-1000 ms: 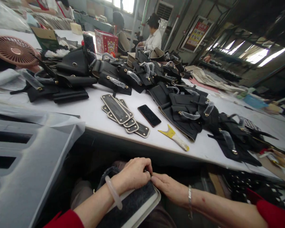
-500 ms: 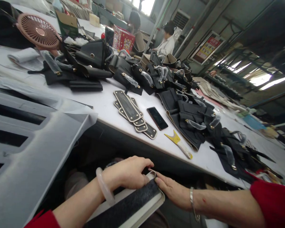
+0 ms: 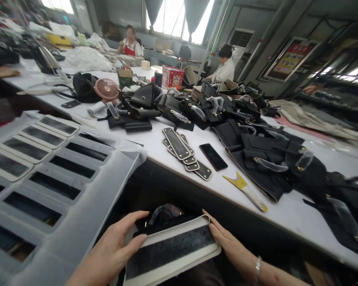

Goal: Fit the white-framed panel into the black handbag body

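Note:
A flat oblong panel (image 3: 170,250) with a dark felt face and a cream border lies in my lap, below the table's front edge. My left hand (image 3: 113,250) holds its left end, thumb on the cream border. My right hand (image 3: 226,244) rests against the panel's right end, fingers straight along the edge. A stack of smaller dark panels with pale trim (image 3: 185,153) lies on the white table (image 3: 155,141) just beyond my hands.
A black phone (image 3: 213,156) and a yellow-tipped scraper tool (image 3: 247,191) lie near the stack. Black leather bag parts (image 3: 256,147) are heaped across the table. A grey rack with several slotted panels (image 3: 41,159) stands at my left. A pink fan (image 3: 106,89) and other seated people are farther back.
My left hand slid from the panel's far right corner to its left end. The right hand stays at the right end. The camera has lifted and turned left, showing more of the rack.

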Motion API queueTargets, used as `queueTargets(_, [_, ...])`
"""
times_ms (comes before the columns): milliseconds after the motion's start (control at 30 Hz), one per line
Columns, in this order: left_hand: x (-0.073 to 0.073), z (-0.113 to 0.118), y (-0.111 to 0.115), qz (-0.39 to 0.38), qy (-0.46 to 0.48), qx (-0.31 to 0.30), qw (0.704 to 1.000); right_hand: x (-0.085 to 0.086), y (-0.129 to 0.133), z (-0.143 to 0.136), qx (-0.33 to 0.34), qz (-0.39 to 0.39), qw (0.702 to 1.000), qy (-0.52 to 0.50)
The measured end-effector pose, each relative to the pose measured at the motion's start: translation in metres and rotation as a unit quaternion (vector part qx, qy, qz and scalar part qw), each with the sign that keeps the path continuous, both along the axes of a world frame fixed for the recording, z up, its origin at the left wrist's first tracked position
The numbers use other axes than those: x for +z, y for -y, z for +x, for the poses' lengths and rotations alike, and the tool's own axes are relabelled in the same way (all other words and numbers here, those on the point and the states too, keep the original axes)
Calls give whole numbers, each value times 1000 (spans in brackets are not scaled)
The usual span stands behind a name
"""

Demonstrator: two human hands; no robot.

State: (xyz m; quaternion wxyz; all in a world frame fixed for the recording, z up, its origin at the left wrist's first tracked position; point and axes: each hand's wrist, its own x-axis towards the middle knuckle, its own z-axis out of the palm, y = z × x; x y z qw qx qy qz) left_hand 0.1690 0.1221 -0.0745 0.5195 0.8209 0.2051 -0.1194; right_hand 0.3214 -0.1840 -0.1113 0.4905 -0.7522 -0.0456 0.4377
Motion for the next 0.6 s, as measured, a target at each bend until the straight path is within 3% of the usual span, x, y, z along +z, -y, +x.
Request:
queueTargets(133, [-22, -30, 0, -23, -5, 53, 998, 1, 2, 2, -55, 73, 994, -61])
queueTargets(233, [-26, -33, 7, 17, 11, 79, 997, 1, 0, 10, -66, 98, 989, -87])
queueTargets(367, [-11, -4, 33, 97, 49, 30, 994, -15, -15, 35, -4, 38, 996, -77])
queueTargets(500, [2, 40, 72, 142, 71, -76, 985, -54, -47, 61, 82, 15, 994, -64])
queueTargets(600, [-1, 64, 94, 176, 85, -119, 973, -86, -78, 71, 125, 43, 991, -6])
